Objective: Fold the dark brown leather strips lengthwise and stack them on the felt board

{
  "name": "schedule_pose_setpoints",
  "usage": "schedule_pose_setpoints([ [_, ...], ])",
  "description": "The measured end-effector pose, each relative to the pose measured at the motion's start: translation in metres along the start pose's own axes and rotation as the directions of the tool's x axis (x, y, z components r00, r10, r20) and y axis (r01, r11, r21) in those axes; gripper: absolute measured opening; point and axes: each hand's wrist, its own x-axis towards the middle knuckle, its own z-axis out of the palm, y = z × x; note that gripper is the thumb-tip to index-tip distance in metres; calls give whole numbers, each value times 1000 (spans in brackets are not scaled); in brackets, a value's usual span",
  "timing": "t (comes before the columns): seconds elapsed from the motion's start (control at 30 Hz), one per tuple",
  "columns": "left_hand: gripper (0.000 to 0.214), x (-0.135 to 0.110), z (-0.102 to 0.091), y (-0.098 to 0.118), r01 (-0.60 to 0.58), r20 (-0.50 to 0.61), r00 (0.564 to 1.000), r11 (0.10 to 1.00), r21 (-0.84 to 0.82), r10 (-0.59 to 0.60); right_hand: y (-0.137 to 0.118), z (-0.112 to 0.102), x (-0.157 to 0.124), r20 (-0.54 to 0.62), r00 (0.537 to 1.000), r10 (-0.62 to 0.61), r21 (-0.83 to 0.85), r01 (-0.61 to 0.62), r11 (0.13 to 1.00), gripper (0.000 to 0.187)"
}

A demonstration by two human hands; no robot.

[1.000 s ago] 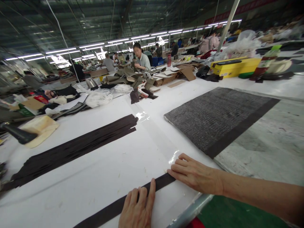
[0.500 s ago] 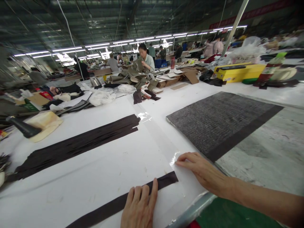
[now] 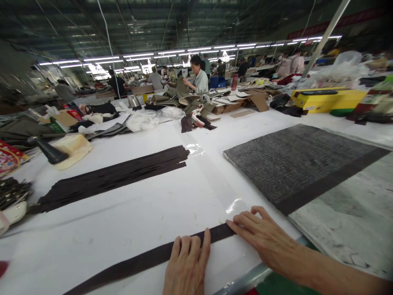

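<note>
A long dark fabric strip [image 3: 147, 259] runs diagonally across the near part of the white tabletop [image 3: 138, 225]. My left hand [image 3: 186, 264] lies on it palm down, fingers stretched and pressing the strip against the table. At the strip's right end is my right hand [image 3: 260, 233], its thumb and fingers drawn together on the fabric and covering the tip. Farther back on the left, a pile of similar dark strips [image 3: 119, 175] lies lengthwise. To the right, a dark textured sheet [image 3: 303, 159] with a plain dark strip [image 3: 337, 180] along its near edge rests on a pale, stained board [image 3: 353, 221].
A black-handled tool [image 3: 50, 151] lies by a cream block [image 3: 72, 149] at left. Clear tape [image 3: 211, 176] crosses the tabletop. Behind stand a yellow box [image 3: 331, 100], plastic bags [image 3: 144, 119] and fabric pieces. A co-worker [image 3: 199, 78] handles material across the table.
My right hand has come down from above the strip onto its right end. The left hand stays on the strip. The whole view has shifted so things appear farther right.
</note>
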Motion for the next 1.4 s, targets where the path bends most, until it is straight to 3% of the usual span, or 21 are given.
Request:
schedule_pose_setpoints([
  [0.17, 60, 0, 1, 0, 7, -9, 1000, 1000, -9, -7, -8, -13, 6, -89, 994, 64, -30, -67, 997, 57],
  [0.37, 57, -5, 3, -2, -3, -31, 1000, 1000, -2, 2, -32, 11, 26, 15, 1000, -1, 95, 0, 995, 63],
  [0.47, 51, -17, 7, -9, 36, -96, 995, 999, 1, -36, -22, 18, 16, -59, 998, 19, 37, -17, 999, 65],
  [0.53, 49, -26, 9, -15, -1, -157, 988, 1000, -9, 0, -18, 16, 14, -156, 987, 44, 14, -42, 999, 58],
  [0.63, 51, -32, 13, -20, -39, -193, 981, 998, -51, 28, -30, 11, 29, -234, 972, 20, 37, -11, 999, 55],
  [0.8, 58, -32, 16, -21, -17, -178, 984, 991, -129, -6, -64, 31, 58, -137, 990, -42, 147, 63, 987, 60],
  [0.93, 62, -40, 14, -28, -8, -160, 987, 986, -167, -19, -45, 39, 38, -184, 983, -3, 28, 8, 1000, 62],
  [1.03, 63, -43, 8, -32, 44, -117, 991, 972, -232, -72, -23, 27, 16, -208, 977, 45, -51, -56, 997, 62],
  [1.1, 62, -41, 5, -31, 85, -84, 990, 954, -287, -113, -20, 18, 14, -252, 965, 76, -87, -101, 991, 58],
  [1.23, 64, -28, 6, -18, 142, -82, 980, 928, -345, -181, -49, 21, 40, -281, 958, 51, -46, -67, 997, 59],
  [1.33, 58, -25, 10, -11, 199, -153, 958, 945, -259, -243, -69, 38, 55, -272, 962, 14, 18, -10, 1000, 57],
  [1.4, 49, -31, 10, -15, 214, -186, 951, 960, -178, -246, -70, 50, 54, -272, 962, -36, -15, 33, 999, 56],
])
